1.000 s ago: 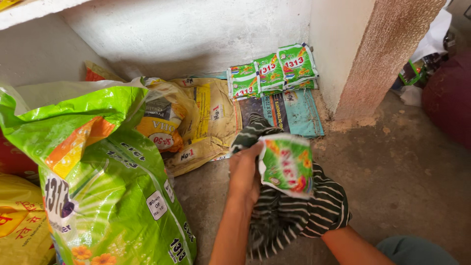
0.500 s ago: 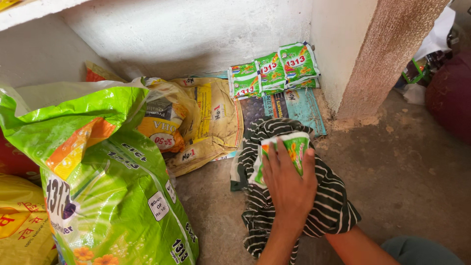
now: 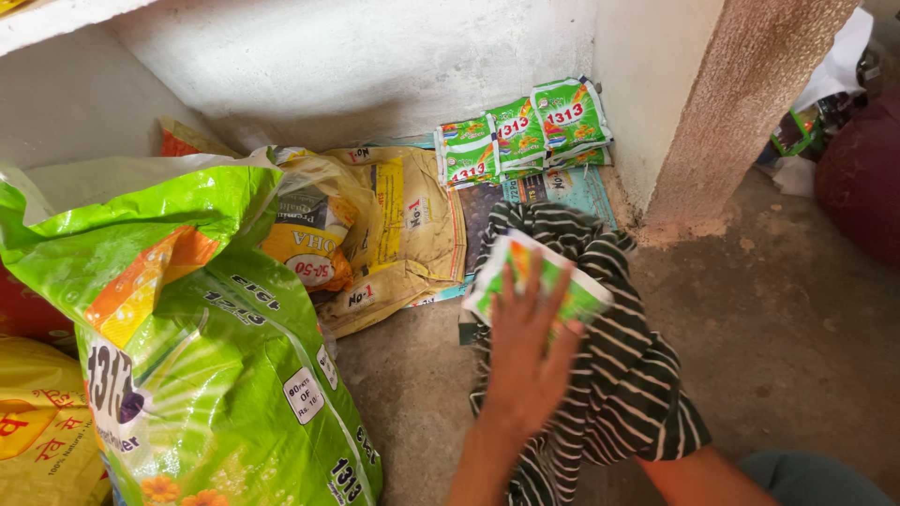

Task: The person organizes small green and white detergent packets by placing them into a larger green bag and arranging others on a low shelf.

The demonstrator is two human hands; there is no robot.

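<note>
My left hand [image 3: 525, 361] lies flat, fingers spread, on a green and white packet [image 3: 586, 298] and presses it against a black and white striped cloth [image 3: 628, 384]. The cloth is bunched on the concrete floor and drapes over my right forearm [image 3: 698, 473]. My right hand is hidden under it. Several matching green packets [image 3: 520, 136] lean in a row against the white wall just beyond the cloth.
A big green printed sack [image 3: 216, 356] stands open at the left, with a yellow sack [image 3: 37, 440] beside it. A crumpled tan bag [image 3: 403, 225] lies behind. A rough pillar [image 3: 731, 103] rises on the right, with a dark red round object [image 3: 862, 178] past it.
My left hand first held the packet up in front of the cloth. It then turned the packet down onto the cloth and now rests flat on it, fingers spread wider.
</note>
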